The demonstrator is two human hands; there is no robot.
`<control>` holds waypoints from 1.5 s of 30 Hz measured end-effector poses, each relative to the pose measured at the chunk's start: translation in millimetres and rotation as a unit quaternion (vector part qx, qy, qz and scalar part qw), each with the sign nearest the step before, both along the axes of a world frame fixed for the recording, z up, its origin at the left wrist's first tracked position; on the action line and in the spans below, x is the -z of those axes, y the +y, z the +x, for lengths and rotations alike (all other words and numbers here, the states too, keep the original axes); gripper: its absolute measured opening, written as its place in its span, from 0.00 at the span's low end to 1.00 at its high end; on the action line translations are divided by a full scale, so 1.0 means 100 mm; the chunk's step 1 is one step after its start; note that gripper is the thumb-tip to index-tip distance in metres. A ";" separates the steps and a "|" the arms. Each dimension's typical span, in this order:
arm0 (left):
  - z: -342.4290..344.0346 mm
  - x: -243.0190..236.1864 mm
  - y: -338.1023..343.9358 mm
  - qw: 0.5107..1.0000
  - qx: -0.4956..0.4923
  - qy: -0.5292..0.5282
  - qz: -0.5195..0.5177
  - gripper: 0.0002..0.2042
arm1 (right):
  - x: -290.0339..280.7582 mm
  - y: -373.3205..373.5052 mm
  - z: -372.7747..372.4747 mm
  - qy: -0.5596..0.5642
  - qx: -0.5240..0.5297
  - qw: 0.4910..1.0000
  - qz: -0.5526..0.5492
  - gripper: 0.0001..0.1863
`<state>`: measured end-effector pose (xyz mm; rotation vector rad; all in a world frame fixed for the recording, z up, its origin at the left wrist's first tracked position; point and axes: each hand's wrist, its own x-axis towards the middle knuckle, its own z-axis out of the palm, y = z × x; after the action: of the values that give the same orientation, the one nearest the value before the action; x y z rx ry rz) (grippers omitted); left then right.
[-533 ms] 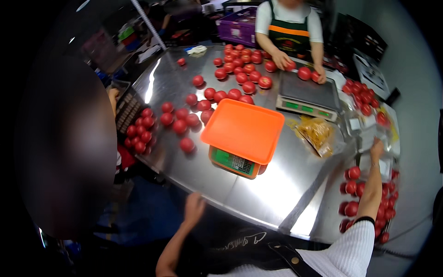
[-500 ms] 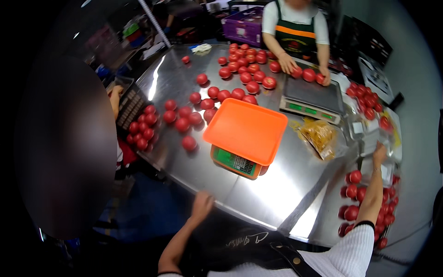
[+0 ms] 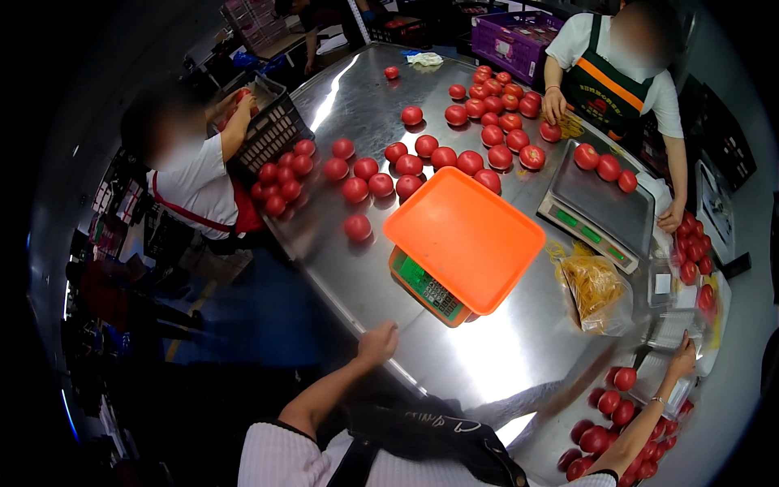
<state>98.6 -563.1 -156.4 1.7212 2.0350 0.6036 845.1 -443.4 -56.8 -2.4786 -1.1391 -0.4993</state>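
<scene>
My left hand (image 3: 378,343) is closed in a loose fist at the near edge of the steel table (image 3: 324,272), with nothing visible in it. Far to the right, my right hand (image 3: 684,357) pinches at the rim of a clear plastic tray (image 3: 654,378) in a stack of such trays. Several red tomatoes (image 3: 595,439) lie under and beside my right forearm. In front of me stands a scale with an orange pan (image 3: 466,235), its pan bare. Beyond it spreads a group of loose tomatoes (image 3: 443,157).
A bag of yellow rubber bands (image 3: 598,294) lies beside a flat scale (image 3: 604,203) bearing three tomatoes. A co-worker's hand (image 3: 557,105) is near a tomato there. At left, another person handles tomatoes over a dark crate (image 3: 272,130). A purple crate (image 3: 513,45) stands behind.
My view has shifted, bringing the left person and crate into sight. The far co-worker's hands have left the tomatoes on the flat scale. My right hand stays by the plastic trays.
</scene>
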 end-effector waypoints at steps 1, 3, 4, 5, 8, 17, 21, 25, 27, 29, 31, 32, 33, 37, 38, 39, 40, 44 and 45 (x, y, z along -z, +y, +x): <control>0.01 0.02 0.00 1.000 0.004 -0.001 0.000 0.08 | 0.03 0.00 0.10 -0.002 -0.026 1.000 0.003 0.29; -0.01 0.06 0.02 1.000 0.011 0.008 0.006 0.08 | 0.14 0.05 0.39 -0.005 -0.077 0.997 0.004 0.28; -0.02 0.05 0.03 1.000 0.014 0.016 0.011 0.08 | 0.20 0.08 0.47 0.027 -0.071 0.997 0.003 0.27; -0.02 0.04 0.00 1.000 0.012 0.018 0.006 0.08 | 0.27 0.10 0.54 0.059 -0.065 0.996 0.002 0.25; -0.01 0.09 0.03 1.000 0.013 0.007 0.002 0.08 | 0.45 0.14 0.99 0.128 -0.093 0.987 0.018 0.22; 0.01 -0.02 0.03 1.000 -0.003 0.001 -0.014 0.08 | 0.45 0.29 1.00 0.232 -0.177 0.954 0.060 0.21; 0.01 -0.04 0.03 0.999 -0.012 0.001 -0.035 0.08 | 0.33 0.30 1.03 0.262 -0.172 0.949 0.020 0.21; 0.04 -0.03 0.07 1.000 -0.010 -0.004 -0.019 0.09 | 0.25 0.25 1.04 0.312 -0.124 0.942 0.022 0.21; 0.05 -0.06 0.07 1.000 -0.007 -0.008 -0.020 0.09 | 0.22 0.25 1.10 0.322 -0.098 0.941 0.022 0.20; 0.02 -0.08 0.03 1.000 -0.014 -0.003 -0.023 0.09 | 0.13 0.34 0.76 0.329 -0.074 0.941 -0.002 0.20; 0.01 -0.07 0.03 1.000 -0.008 0.002 -0.023 0.09 | 0.01 0.29 0.63 0.099 -0.153 0.982 -0.044 0.19; 0.03 -0.06 0.06 1.000 -0.002 -0.004 -0.004 0.09 | 0.05 0.27 0.66 0.057 -0.154 0.986 -0.032 0.19; 0.04 -0.07 0.07 1.000 -0.001 -0.003 -0.010 0.09 | 0.11 0.26 0.70 0.017 -0.157 0.987 -0.021 0.19; 0.04 -0.07 0.05 1.000 -0.009 -0.008 -0.011 0.08 | 0.28 0.24 0.59 0.024 -0.097 0.994 0.035 0.19; 0.05 -0.07 0.05 1.000 -0.011 -0.012 -0.007 0.08 | 0.26 0.27 0.60 0.044 -0.077 0.996 -0.024 0.17; 0.04 -0.07 0.01 1.000 -0.008 -0.011 -0.012 0.08 | 0.25 0.28 0.63 0.061 -0.078 0.995 -0.027 0.17; 0.05 -0.05 0.04 1.000 -0.003 -0.013 -0.012 0.08 | 0.22 0.32 0.74 0.073 -0.076 0.994 -0.025 0.17; 0.00 0.05 0.00 1.000 -0.007 -0.005 0.011 0.09 | 0.11 0.47 0.49 -0.042 -0.018 0.999 -0.013 0.14; 0.00 0.08 -0.02 1.000 -0.010 -0.009 0.008 0.09 | 0.02 0.40 0.38 -0.053 -0.049 0.996 0.043 0.13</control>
<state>98.5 -565.4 -164.0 1.6998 2.0430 0.6407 883.2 -403.0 -59.1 -2.3347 -1.2447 -0.6449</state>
